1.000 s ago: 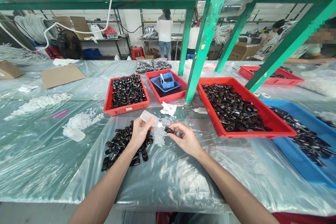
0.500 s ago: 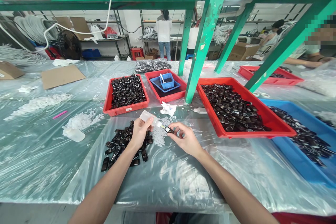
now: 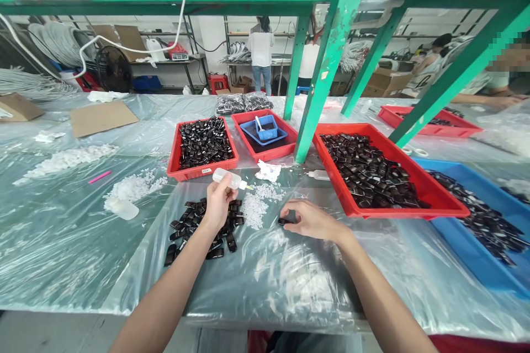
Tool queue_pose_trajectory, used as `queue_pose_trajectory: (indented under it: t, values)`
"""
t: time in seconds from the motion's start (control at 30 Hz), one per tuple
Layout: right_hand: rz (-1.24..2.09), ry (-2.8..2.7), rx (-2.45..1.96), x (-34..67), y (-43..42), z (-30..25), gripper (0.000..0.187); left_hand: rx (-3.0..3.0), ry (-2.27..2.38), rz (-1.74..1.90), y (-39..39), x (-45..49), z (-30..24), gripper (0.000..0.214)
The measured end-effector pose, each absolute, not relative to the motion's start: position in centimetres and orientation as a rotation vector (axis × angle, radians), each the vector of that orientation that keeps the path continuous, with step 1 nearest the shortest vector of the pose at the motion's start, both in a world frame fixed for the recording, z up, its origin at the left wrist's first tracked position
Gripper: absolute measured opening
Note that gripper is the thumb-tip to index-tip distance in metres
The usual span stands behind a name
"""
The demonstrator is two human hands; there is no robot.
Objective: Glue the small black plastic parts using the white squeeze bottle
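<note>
A clear squeeze bottle with a thin nozzle (image 3: 233, 179) is gripped in my left hand (image 3: 218, 204), its tip pointing right. Below that hand lies a loose pile of black plastic casings (image 3: 188, 226). Small white translucent pieces (image 3: 254, 208) are heaped just right of the pile. My right hand (image 3: 308, 219) is low over the plastic-covered table, fingers pinched on one small black casing (image 3: 283, 222). The casing is at or just above the sheet; contact cannot be made out. Most of it is hidden by the fingers.
Red trays of black casings stand at the back (image 3: 202, 171) and right (image 3: 351, 210), with a blue tray (image 3: 476, 265) beyond. A red tray with small blue trays (image 3: 265, 154) is behind the crumpled tissue (image 3: 268, 171). A green post (image 3: 318, 83) rises there. A pink stick (image 3: 99, 177) lies left.
My hands have moved apart. The right hand has carried the casing right and down towards the table; the left has drawn the bottle slightly back, its nozzle away from the casing.
</note>
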State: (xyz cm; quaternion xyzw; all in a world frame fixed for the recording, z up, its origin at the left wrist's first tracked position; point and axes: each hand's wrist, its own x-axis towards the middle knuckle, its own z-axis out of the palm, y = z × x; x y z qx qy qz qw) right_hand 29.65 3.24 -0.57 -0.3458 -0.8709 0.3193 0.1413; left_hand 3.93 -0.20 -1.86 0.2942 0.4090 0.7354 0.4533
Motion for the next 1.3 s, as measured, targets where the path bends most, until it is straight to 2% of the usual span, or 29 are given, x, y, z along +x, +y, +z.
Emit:
queue_pose_trajectory:
  t: [0.1, 0.17, 0.47, 0.67, 0.83, 1.03, 1.2, 1.3]
  values:
    - [1.012, -2.456, -0.956, 28.5, 2.5, -0.5, 0.019, 0.631, 0.936, 1.853, 0.1, 3.6, -1.4, 0.037]
    - [0.988, -2.442, -0.928, 26.9, 1.8, -0.6, 0.015, 0.576, 0.881, 1.869, 0.2, 3.2, -1.1, 0.037]
    - [0.131, -2.879, -0.713, 17.7, -1.1, -1.6, 0.013, 0.511, 0.812, 1.85, 0.6, 2.0, -1.0, 0.038]
    - [-0.064, -2.956, -0.697, 16.7, -0.7, -2.1, 0.01, 0.511, 0.817, 1.842, 0.5, 2.4, -1.0, 0.041]
    - [-0.078, -2.968, -0.682, 17.6, -0.4, -1.8, 0.01, 0.511, 0.811, 1.82, 0.4, 2.5, -1.0, 0.043]
    - [0.142, -2.826, -0.715, 19.0, 0.1, -1.2, 0.01, 0.503, 0.819, 1.836, 0.5, 2.6, -1.0, 0.042]
    - [0.278, -2.674, -0.924, 21.9, 1.6, -1.0, 0.016, 0.488, 0.815, 1.845, 0.5, 2.6, -1.0, 0.041]
    - [0.352, -2.577, -1.11, 23.5, 2.6, -1.5, 0.013, 0.497, 0.821, 1.84, 0.4, 2.7, -1.0, 0.039]
